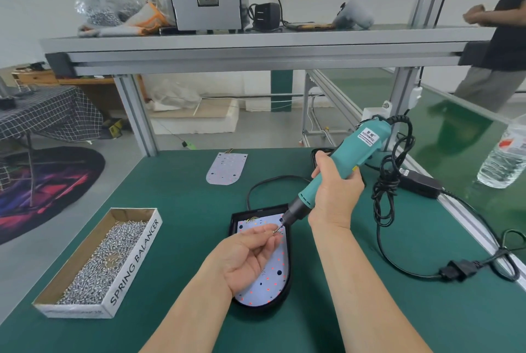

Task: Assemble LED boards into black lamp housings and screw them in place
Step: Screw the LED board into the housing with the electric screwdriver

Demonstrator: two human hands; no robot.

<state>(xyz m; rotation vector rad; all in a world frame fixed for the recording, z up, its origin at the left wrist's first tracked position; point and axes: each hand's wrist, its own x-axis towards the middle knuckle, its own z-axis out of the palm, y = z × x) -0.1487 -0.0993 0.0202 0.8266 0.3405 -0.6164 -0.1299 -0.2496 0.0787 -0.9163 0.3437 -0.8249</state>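
A black lamp housing [287, 290] lies on the green table with a white LED board [271, 281] seated inside it. My left hand [247, 258] hovers palm-up over the board and pinches a small screw [275, 231] at its fingertips. My right hand [334, 190] grips a teal electric screwdriver [338, 165], tilted, its bit tip touching the screw. A second loose LED board [226, 167] lies farther back on the table. Part of another black housing [320, 153] shows behind the screwdriver.
An open cardboard box [133, 256] of several silver screws sits at the left. The screwdriver's black cable [384, 190] and power adapter [418, 184] sprawl at the right. A water bottle [506, 156] stands at far right. A person [501, 28] stands beyond the metal shelf [256, 42].
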